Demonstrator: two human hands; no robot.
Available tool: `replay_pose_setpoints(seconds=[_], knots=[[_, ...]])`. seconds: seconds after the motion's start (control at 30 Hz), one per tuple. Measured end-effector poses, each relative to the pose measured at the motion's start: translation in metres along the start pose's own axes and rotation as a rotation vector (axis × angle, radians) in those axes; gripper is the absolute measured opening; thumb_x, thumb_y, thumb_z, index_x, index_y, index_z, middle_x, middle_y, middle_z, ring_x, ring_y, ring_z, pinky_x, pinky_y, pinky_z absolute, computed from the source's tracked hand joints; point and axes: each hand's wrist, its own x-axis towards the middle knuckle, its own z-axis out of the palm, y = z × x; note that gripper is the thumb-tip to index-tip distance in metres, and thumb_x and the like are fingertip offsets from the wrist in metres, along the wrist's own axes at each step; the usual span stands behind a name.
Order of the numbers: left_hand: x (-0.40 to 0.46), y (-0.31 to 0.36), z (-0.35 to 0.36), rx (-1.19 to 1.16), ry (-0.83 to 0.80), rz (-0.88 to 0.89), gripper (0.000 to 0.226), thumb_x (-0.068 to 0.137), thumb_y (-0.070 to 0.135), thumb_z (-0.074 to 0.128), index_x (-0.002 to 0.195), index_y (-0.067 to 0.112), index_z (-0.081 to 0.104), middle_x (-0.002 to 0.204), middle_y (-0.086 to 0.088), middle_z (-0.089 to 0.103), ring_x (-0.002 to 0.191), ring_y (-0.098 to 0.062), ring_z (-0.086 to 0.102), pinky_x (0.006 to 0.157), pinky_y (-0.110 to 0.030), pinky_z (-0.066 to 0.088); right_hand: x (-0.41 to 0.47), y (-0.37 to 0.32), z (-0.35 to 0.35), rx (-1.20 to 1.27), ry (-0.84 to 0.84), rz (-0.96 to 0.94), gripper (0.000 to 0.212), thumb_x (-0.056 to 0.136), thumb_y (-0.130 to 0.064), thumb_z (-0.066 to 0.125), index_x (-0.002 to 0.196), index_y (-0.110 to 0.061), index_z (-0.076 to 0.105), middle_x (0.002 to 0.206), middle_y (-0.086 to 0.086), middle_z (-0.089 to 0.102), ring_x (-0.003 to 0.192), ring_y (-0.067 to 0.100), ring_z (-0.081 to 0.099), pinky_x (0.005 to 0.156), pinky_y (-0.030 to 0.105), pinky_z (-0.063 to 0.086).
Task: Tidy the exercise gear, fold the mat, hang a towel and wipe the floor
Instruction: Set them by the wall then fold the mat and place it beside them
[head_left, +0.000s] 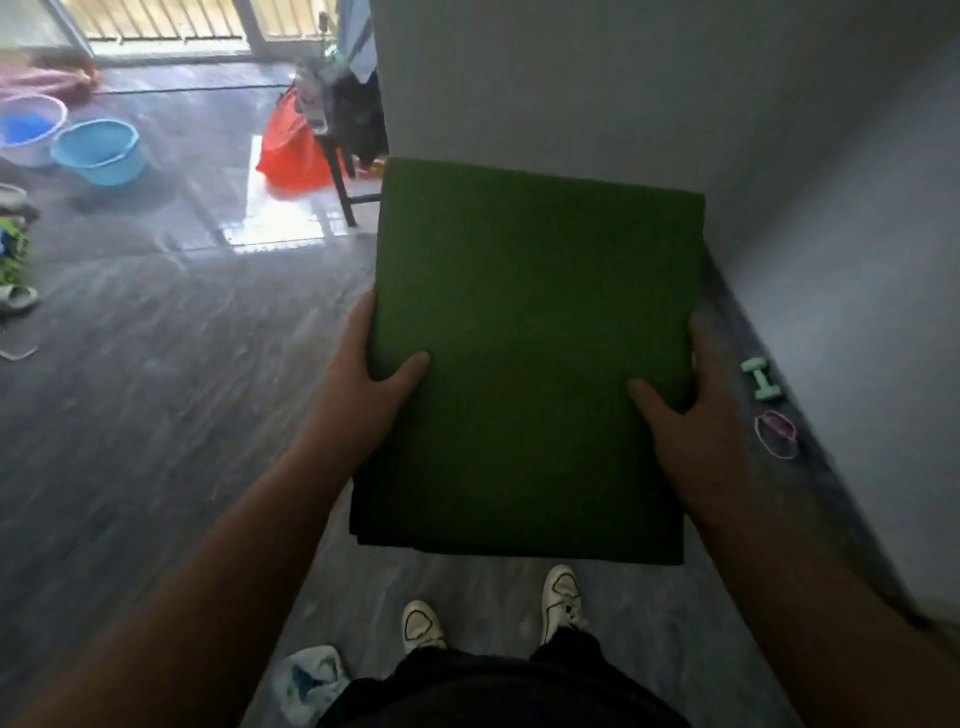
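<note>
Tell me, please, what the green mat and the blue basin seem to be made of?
Green mat: likely foam or rubber with a matte, finely textured face; it folds into thick flat layers without creasing. Blue basin: probably moulded plastic, smooth, uniform colour, thin rolled rim.

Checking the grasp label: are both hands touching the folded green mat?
Touching. The head view shows the left hand and right hand gripping opposite edges of the folded green mat, thumbs on top, holding it above the floor.
</note>
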Motion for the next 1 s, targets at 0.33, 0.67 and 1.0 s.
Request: replay_pose_setpoints(seconds=[0.33,0.67,1.0], knots=[[-0.003,0.083,0.081,0.034,-0.266,0.173,0.084,0.088,0.027,0.071,0.153,0.043,0.021,0.145,0.012,0.042,0.122,-0.011,0.05,0.092,-0.03,0.048,-0.062,0.008,-0.104,0.069,0.327,0.124,0.083,0.089,-0.024,0.07,0.152,-0.047,0.021,0.157,-0.008,0.034,0.137,0.016,0.041,0.111,0.052,0.041],[-0.052,0.167,0.232,0.102,-0.44,0.281,0.081,0.085,0.039,0.071,0.15,0.048,0.022,0.142,0.007,0.051,0.117,-0.019,0.058,0.095,-0.043,0.051,-0.094,0.062,-0.251,0.149,0.54,0.125,0.081,0.091,-0.02,0.068,0.153,-0.045,0.022,0.149,-0.018,0.038,0.131,0.008,0.045,0.109,0.035,0.041],[-0.112,0.256,0.419,0.062,-0.574,0.404,0.082,0.089,0.033,0.069,0.154,0.042,0.018,0.148,0.009,0.043,0.116,-0.01,0.049,0.094,-0.034,0.045,-0.108,0.127,-0.425,0.18,0.736,0.12,0.08,0.092,-0.015,0.068,0.154,-0.041,0.024,0.136,-0.033,0.039,0.105,-0.034,0.039,0.083,-0.007,0.035]])
